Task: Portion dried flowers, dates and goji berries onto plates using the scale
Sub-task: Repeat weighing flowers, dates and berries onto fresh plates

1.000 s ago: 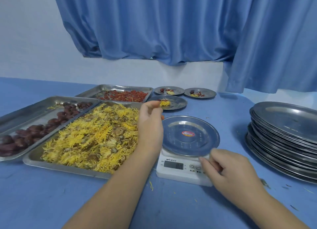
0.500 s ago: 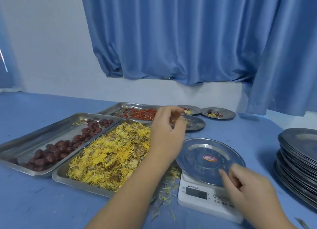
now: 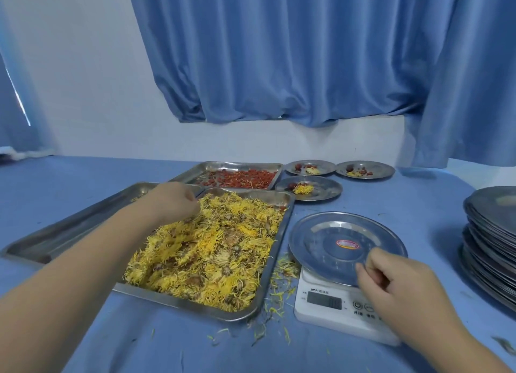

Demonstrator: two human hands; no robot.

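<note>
Dried flowers [image 3: 212, 249], a thick yellow heap of them, fill the big metal tray [image 3: 178, 302] at centre. The left hand [image 3: 170, 202] is down at the far left corner of that heap. Its fingers are curled in tight together, tips buried among the petals. Whether they actually have a pinch of flowers, I can't tell from this angle.

Over to the right hand [image 3: 402, 286]: it's at the near rim of the plate [image 3: 321, 233], thumb and curled forefinger nipping the edge. That plate sits flat on the white scale [image 3: 329, 302], a red sticker [image 3: 347, 244] at its centre. The scale stands just beside the flower tray's right edge. Loose petals [image 3: 282, 272] lie scattered on the blue table [image 3: 139, 344] between the two.

Behind the flowers, a second tray holds the goji berries [image 3: 240, 178], spread thin and red. A third tray [image 3: 69, 227] lies to the left, touching the flower tray, most of it hidden behind the left forearm.

Three small plates sit at the back right: one [image 3: 324, 189] close to the goji tray, two more [image 3: 321, 166] [image 3: 377, 168] behind it. Each carries a little yellow clump and some dark red pieces.

At the far right edge stands a tall stack of plates [image 3: 491, 238]. Blue curtains [image 3: 279, 51] hang against the white wall behind.
</note>
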